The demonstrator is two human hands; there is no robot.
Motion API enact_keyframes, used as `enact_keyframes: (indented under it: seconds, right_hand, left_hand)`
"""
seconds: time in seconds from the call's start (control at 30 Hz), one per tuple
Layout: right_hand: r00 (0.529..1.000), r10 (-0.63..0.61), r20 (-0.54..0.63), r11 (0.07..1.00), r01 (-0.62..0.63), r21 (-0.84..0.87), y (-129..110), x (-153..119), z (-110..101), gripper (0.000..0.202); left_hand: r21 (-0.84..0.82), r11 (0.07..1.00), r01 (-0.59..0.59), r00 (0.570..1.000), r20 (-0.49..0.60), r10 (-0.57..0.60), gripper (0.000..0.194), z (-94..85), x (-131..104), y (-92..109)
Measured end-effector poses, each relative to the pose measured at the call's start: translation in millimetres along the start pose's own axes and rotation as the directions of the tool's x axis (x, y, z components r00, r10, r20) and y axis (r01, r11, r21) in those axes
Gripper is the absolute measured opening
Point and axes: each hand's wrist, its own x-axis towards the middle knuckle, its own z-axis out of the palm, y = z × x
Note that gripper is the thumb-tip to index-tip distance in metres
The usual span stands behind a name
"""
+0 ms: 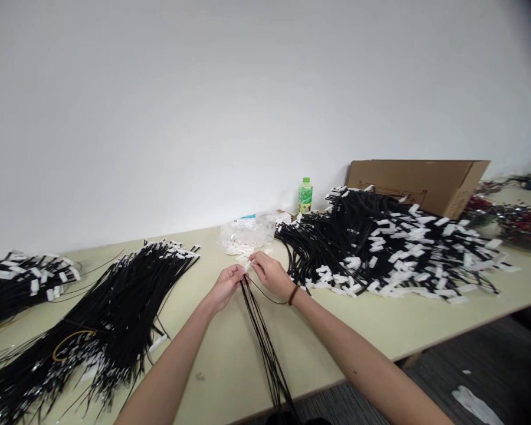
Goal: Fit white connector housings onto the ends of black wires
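A small white connector point(248, 267) is held between my two hands above the middle of the table. Black cables point(262, 336) run from it down over the near table edge, and one loops off to the right. The fingers of my left hand point(230, 286) pinch the connector where the cables meet it. From the other side, my right hand point(272, 276) closes its thumb and fingertips on the connector's upper end; the exact contact is too small to make out. Just behind the hands, a clear plastic bag point(259, 227) has white connectors point(236, 247) in and before it.
Bundled black cables point(128, 289) spread over the table's left side, with another bundle point(30, 277) farther left. At right lies a big heap of cables with white ends point(380, 242), before a cardboard box point(411, 177). A green-capped bottle point(305, 196) stands near the wall.
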Motion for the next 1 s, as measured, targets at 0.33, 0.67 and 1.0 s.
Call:
enact_keyframes:
  seconds: [0.33,0.67,1.0]
  right_hand:
    - [1.0,0.0,-0.002,1.0,0.0,-0.001,1.3,0.1,0.6,0.011]
    - [1.0,0.01,0.003,1.0,-0.01,-0.019,-0.3,-1.1,0.6,0.01]
    - [1.0,0.014,-0.008,1.0,-0.014,-0.023,0.0,-1.7,1.4,0.009]
  left_hand:
    - [0.005,1.0,0.002,1.0,-0.003,-0.002,0.03,-1.7,1.1,-2.2]
    - [-0.007,1.0,0.0,1.0,-0.013,0.0,0.028,-0.9,0.8,-1.1]
    - [-0.024,1.0,0.008,1.0,-0.02,-0.009,0.029,-1.4,1.3,-1.9]
